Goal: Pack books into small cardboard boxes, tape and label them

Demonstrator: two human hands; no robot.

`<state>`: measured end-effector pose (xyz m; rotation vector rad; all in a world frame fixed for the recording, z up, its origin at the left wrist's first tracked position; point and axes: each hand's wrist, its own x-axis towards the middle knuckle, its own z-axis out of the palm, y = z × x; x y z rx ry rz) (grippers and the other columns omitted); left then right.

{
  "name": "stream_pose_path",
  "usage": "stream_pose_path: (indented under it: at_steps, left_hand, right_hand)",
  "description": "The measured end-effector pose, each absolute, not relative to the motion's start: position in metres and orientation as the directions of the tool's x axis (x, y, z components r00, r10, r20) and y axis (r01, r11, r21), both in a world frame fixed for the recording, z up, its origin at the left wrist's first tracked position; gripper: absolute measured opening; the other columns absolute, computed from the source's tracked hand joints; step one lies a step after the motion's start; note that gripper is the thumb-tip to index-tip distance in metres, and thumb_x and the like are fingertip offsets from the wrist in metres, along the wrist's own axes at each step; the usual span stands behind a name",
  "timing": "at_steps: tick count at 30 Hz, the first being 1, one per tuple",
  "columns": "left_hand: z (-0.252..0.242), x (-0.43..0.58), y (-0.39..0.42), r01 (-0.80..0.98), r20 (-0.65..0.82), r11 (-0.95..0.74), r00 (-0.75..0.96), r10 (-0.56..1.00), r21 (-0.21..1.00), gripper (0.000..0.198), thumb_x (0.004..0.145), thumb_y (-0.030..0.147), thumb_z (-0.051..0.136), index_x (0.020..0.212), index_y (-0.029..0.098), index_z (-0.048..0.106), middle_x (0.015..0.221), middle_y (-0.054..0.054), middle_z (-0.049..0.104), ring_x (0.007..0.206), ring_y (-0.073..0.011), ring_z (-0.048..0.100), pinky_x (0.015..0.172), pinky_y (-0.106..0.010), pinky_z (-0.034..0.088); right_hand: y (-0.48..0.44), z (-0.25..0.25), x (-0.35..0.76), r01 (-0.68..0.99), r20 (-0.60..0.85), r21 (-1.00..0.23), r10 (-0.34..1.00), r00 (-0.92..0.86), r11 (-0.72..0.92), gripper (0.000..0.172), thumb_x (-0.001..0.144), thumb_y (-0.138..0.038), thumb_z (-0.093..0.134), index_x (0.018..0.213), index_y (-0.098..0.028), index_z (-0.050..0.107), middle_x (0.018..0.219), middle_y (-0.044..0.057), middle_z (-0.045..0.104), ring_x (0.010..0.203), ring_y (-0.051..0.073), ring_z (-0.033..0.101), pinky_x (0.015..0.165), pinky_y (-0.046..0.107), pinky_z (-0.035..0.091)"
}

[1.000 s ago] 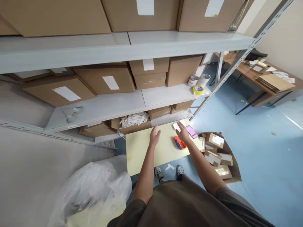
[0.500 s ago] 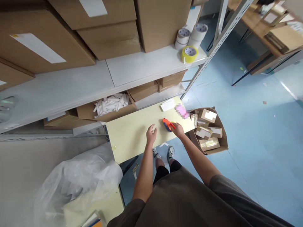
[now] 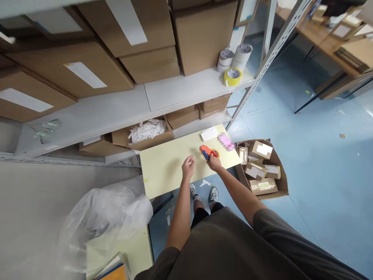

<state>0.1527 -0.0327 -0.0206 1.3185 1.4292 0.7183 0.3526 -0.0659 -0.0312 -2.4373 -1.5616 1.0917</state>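
My right hand (image 3: 215, 163) is wrapped round an orange and blue tape dispenser (image 3: 206, 151), with a yellow tape roll showing on it. Over the pale yellow table (image 3: 160, 159), my left hand (image 3: 188, 167) hangs with its fingers curled near each other; whether anything small is between them cannot be made out. A flat white item (image 3: 209, 133) lies at the table's back, and beside it is a pink item (image 3: 226, 142), blurred out.
A shelf (image 3: 116, 105) behind the table bears large cartons (image 3: 204, 42) and tape rolls (image 3: 233, 76). An open box of small parcels (image 3: 284, 186) stands right of the table. Plastic sheeting (image 3: 107, 210) lies at left.
The tape dispenser has turned in my right hand, and the hand has closed further round its handle. My left hand's spread fingers have drawn together. The camera view has shifted.
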Motion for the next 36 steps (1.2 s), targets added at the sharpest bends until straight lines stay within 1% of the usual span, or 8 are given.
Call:
stream_pose_path:
  at_steps: [3,7,11,15,25,30,33,36]
  left_hand:
    - [0.014,0.151,-0.013,0.309,-0.225,0.187,0.092,0.970,0.933,0.036,0.099,0.037,0.066,0.130,0.020,0.075,0.134,-0.014,0.077,0.122,-0.0254,0.074,0.111,-0.045,0.058]
    - [0.068,0.152,0.023,0.174,-0.116,0.094,0.118,0.986,0.980,0.043,0.099,0.047,0.068,0.130,0.019,0.076,0.138,-0.016,0.075,0.128,-0.0274,0.072,0.114,-0.045,0.056]
    - [0.119,0.146,0.058,0.003,-0.084,0.090,0.376,0.923,0.996,0.056,0.091,0.064,0.075,0.120,0.016,0.081,0.126,-0.017,0.080,0.121,-0.0327,0.075,0.107,-0.049,0.059]
    - [0.155,0.131,0.076,-0.027,-0.013,0.033,0.548,0.836,0.999,0.056,0.083,0.069,0.082,0.103,0.016,0.085,0.107,-0.012,0.085,0.106,-0.0312,0.078,0.101,-0.046,0.061]
    - [0.179,0.106,0.083,-0.026,0.068,-0.063,0.464,0.883,0.998,0.045,0.082,0.062,0.083,0.091,0.018,0.087,0.092,-0.008,0.085,0.091,-0.0279,0.079,0.088,-0.041,0.065]
    - [0.186,0.086,0.086,0.051,0.142,-0.166,0.314,0.939,0.985,0.036,0.089,0.054,0.077,0.091,0.019,0.086,0.092,-0.009,0.084,0.092,-0.0287,0.080,0.087,-0.041,0.065]
    - [0.189,0.082,0.083,0.121,0.220,-0.249,0.216,0.951,0.961,0.031,0.096,0.048,0.071,0.095,0.021,0.086,0.095,-0.010,0.084,0.094,-0.0296,0.079,0.091,-0.043,0.064]
    - [0.188,0.088,0.081,0.198,0.307,-0.329,0.134,0.942,0.923,0.030,0.102,0.045,0.064,0.102,0.025,0.086,0.106,-0.010,0.083,0.107,-0.0304,0.077,0.105,-0.046,0.059]
  right_hand:
    - [-0.065,0.015,0.364,0.801,-0.393,-0.465,0.899,0.194,-0.376,0.043,0.102,-0.034,0.059,0.139,-0.013,0.056,0.118,0.021,0.076,0.103,0.034,0.072,0.088,0.041,0.051]
    - [-0.065,0.084,0.375,0.792,-0.169,-0.568,0.974,0.153,-0.223,0.039,0.100,-0.051,0.065,0.124,-0.020,0.065,0.111,0.013,0.078,0.097,0.031,0.073,0.081,0.035,0.050]
    - [-0.065,0.147,0.376,0.729,-0.034,-0.682,0.999,0.042,-0.054,0.045,0.099,-0.058,0.067,0.125,-0.023,0.069,0.099,0.007,0.078,0.087,0.026,0.073,0.077,0.032,0.050]
    - [-0.064,0.189,0.370,0.716,0.001,-0.698,0.999,-0.032,0.024,0.045,0.097,-0.060,0.067,0.122,-0.023,0.072,0.097,0.006,0.078,0.084,0.025,0.071,0.077,0.033,0.051]
    - [-0.055,0.218,0.344,0.702,0.023,-0.711,0.999,-0.030,0.037,0.042,0.095,-0.064,0.067,0.102,-0.024,0.072,0.081,0.001,0.071,0.070,0.021,0.063,0.067,0.031,0.048]
    - [-0.043,0.220,0.329,0.721,0.035,-0.689,0.997,-0.062,0.069,0.042,0.096,-0.065,0.065,0.103,-0.024,0.070,0.081,0.001,0.069,0.070,0.021,0.061,0.067,0.030,0.045]
    - [-0.036,0.223,0.327,0.706,0.030,-0.705,0.998,-0.061,0.064,0.044,0.096,-0.067,0.064,0.102,-0.024,0.069,0.080,0.001,0.069,0.069,0.020,0.060,0.066,0.030,0.044]
    - [-0.030,0.224,0.331,0.692,0.035,-0.718,0.997,-0.068,0.073,0.043,0.096,-0.066,0.064,0.095,-0.023,0.067,0.079,0.000,0.067,0.069,0.020,0.059,0.065,0.029,0.044]
